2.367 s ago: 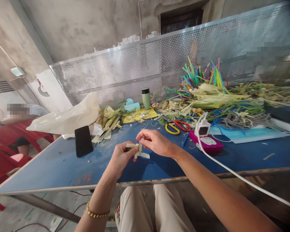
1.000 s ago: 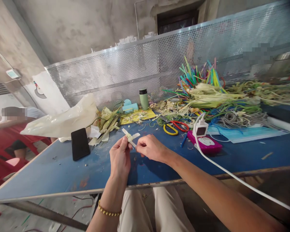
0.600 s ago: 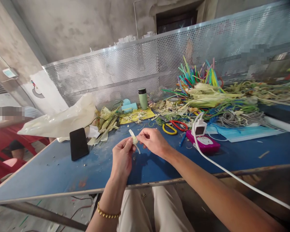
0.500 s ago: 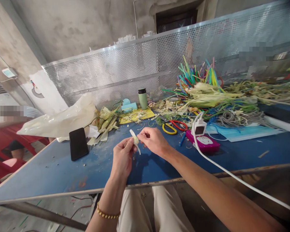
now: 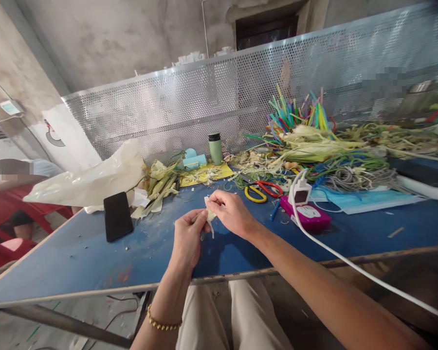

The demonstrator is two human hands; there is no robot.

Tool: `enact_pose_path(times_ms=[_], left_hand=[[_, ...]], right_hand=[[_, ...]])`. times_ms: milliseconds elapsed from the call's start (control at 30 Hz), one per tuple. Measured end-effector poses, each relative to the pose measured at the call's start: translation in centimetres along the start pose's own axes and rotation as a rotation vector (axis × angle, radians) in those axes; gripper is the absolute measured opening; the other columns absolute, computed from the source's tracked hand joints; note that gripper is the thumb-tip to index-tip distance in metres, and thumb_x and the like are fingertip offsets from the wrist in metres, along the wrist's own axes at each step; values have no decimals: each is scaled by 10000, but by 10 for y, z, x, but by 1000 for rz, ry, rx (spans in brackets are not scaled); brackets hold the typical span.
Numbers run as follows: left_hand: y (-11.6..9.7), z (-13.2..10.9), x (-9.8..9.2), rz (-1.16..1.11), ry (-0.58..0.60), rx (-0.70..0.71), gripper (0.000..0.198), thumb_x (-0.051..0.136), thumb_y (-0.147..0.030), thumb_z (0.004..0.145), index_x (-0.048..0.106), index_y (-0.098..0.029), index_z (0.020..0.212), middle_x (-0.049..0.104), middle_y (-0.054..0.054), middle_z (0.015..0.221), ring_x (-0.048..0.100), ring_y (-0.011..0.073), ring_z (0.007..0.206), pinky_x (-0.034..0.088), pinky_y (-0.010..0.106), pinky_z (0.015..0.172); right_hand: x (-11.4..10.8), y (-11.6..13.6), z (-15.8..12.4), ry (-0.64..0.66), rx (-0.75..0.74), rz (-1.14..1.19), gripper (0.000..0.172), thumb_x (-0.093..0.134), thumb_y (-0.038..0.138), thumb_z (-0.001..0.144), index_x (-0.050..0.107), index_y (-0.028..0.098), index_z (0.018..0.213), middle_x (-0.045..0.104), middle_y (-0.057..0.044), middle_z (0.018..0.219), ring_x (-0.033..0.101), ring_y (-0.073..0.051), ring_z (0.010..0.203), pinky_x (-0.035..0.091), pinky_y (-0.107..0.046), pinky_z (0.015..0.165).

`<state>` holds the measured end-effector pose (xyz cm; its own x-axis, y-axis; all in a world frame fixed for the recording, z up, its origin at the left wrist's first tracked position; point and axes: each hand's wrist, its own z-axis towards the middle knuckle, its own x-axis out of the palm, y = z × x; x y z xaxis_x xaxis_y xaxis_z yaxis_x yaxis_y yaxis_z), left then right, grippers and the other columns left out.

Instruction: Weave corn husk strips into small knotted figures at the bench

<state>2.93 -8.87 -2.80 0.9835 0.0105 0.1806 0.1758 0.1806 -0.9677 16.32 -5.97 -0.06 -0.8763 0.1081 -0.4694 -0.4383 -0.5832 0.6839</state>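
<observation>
My left hand [image 5: 188, 238] and my right hand [image 5: 230, 212] meet above the blue table [image 5: 95, 253], both pinched on a small pale strip of corn husk [image 5: 209, 215]. The strip is folded between the fingertips, with a short tail hanging down. A gold bead bracelet sits on my left wrist. Both hands hover a little above the tabletop near its front edge.
A black phone [image 5: 117, 215] lies left of my hands, by a plastic bag [image 5: 95, 179] and corn husks [image 5: 160, 187]. Scissors [image 5: 262, 191], a pink power strip [image 5: 305, 212] with a white cable, a green flask [image 5: 215, 148] and coloured straws [image 5: 295, 114] lie behind. A person sits far left.
The husk strip has been folded down from sticking up between my fingers into a tighter pinch. My right hand moved closer over my left.
</observation>
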Motion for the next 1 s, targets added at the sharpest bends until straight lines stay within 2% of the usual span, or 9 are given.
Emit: enact_pose_path(times_ms=[400, 467, 567, 667, 833, 1000], left_hand=[[0, -2, -9, 87, 111, 29, 286, 704, -406, 780, 738, -123, 813, 544, -6, 521, 419, 91, 515, 323, 223, 530], [0, -2, -10, 64, 90, 25, 290, 709, -412, 774, 733, -126, 809, 543, -10, 518, 420, 87, 510, 320, 220, 526], [-1, -1, -10, 20, 38, 23, 305, 724, -430, 755, 716, -125, 768, 533, -16, 507, 414, 80, 491, 302, 217, 506], [-2, -1, -11, -4, 27, 14, 321, 736, -434, 741, 694, -116, 737, 528, -18, 501, 413, 74, 477, 284, 214, 491], [-4, -1, -10, -107, -1, -15, 290, 760, -378, 714, 650, -131, 819, 578, -18, 508, 476, 88, 478, 333, 209, 512], [-6, -3, -7, -159, -39, 4, 248, 754, -335, 712, 603, -141, 743, 612, -5, 546, 535, 99, 509, 390, 221, 558]], right_hand=[[0, -2, -1, -19, -30, 51, 231, 504, 332, 921, 579, 169, 776, 560, 18, 664, 467, -100, 606, 348, -212, 599], [-1, -2, 0, -10, -11, 64, 279, 489, 374, 934, 578, 167, 769, 558, 20, 640, 468, -98, 582, 349, -213, 585], [-1, -1, -1, 68, 57, 83, 330, 505, 423, 925, 593, 160, 746, 558, 23, 577, 474, -96, 532, 344, -215, 548], [-1, 1, -2, 145, 88, 86, 243, 595, 358, 865, 626, 150, 742, 571, 23, 562, 477, -94, 519, 339, -213, 527], [1, 1, -2, 129, 88, 114, 150, 610, 266, 831, 614, 151, 734, 573, 28, 560, 493, -94, 533, 360, -211, 546], [1, -1, -2, 103, 70, 80, 178, 589, 274, 845, 604, 155, 713, 559, 26, 538, 496, -103, 542, 355, -216, 551]])
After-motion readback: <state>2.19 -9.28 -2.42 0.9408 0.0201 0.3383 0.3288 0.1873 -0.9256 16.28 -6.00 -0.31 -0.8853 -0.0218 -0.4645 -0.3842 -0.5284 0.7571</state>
